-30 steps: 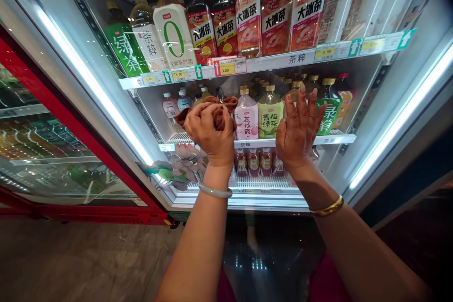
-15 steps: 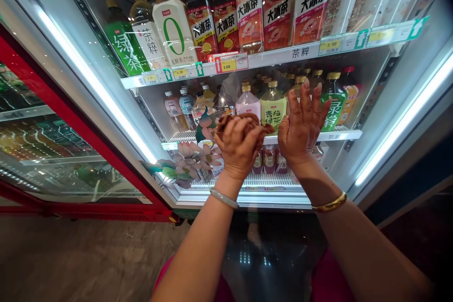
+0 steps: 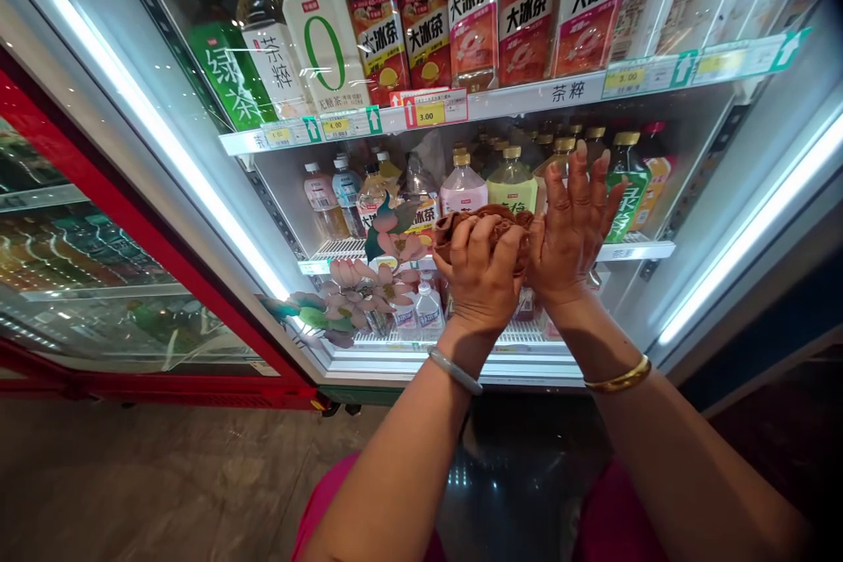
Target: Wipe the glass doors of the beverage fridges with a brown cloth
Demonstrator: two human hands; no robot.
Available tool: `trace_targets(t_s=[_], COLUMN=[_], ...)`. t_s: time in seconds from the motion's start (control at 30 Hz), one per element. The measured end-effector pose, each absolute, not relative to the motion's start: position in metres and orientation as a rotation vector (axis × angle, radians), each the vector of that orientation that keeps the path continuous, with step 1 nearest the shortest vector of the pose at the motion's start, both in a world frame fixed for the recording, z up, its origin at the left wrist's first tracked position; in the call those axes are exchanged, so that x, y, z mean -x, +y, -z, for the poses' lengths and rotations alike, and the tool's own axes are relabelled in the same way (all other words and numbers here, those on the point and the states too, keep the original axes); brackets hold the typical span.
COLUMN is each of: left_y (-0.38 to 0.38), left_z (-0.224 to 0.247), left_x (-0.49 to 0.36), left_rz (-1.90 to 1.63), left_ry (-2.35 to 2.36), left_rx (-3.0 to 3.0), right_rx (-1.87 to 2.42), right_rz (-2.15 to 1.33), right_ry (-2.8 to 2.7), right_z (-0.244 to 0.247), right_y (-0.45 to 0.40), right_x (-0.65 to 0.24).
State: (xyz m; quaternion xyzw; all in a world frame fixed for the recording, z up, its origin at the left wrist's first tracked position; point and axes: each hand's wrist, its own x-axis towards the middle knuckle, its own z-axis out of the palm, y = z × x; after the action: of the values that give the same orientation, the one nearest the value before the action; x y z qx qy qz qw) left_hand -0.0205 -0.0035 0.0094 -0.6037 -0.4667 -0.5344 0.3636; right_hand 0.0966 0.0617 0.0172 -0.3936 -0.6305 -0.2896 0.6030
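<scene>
My left hand (image 3: 484,268) is closed over a crumpled brown cloth (image 3: 491,219), pressing it toward the glass door of a lit drinks fridge. Beside it on the right, my right hand (image 3: 570,233) lies open against the glass, palm forward and fingers pointing up. The two hands are close together; the cloth's right end comes up to my right thumb. Flower decals (image 3: 372,285) on the glass lie left of my left hand. Through the door, a pink-labelled bottle (image 3: 463,189) and a yellow-green bottle (image 3: 512,189) show behind the hands.
An upper shelf (image 3: 514,101) with price tags holds several large tea bottles (image 3: 329,44). Small bottles (image 3: 428,309) stand on the bottom shelf. To the left is a red-framed fridge (image 3: 217,391). Brown floor (image 3: 164,474) lies below it.
My left hand has moved right with the cloth, closing the gap to my right hand. My right hand stays almost in place on the glass. The view has shifted slightly.
</scene>
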Motion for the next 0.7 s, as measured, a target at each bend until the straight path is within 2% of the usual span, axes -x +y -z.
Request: trace_targets(t_s=[0.1, 0.23, 0.33, 0.7], left_y=[-0.004, 0.001, 0.007, 0.001], left_z=[-0.023, -0.055, -0.06, 0.026], left_x=[0.033, 0.068, 0.076, 0.032], left_rz=[1.358, 1.627, 1.689, 1.222], left_ry=[-1.178, -1.313, -1.338, -1.084], left_rx=[1.563, 1.284, 1.198, 1.62], right_rx=[0.911, 0.931, 0.915, 0.861], right_rz=[0.696, 0.706, 0.721, 0.679], right_ry=[-1.457, -1.495, -1.493, -1.478], right_z=[-0.017, -0.017, -0.018, -0.018], right_y=[0.063, 0.062, 0.06, 0.061], right_x=[-0.098, -0.1, -0.1, -0.099])
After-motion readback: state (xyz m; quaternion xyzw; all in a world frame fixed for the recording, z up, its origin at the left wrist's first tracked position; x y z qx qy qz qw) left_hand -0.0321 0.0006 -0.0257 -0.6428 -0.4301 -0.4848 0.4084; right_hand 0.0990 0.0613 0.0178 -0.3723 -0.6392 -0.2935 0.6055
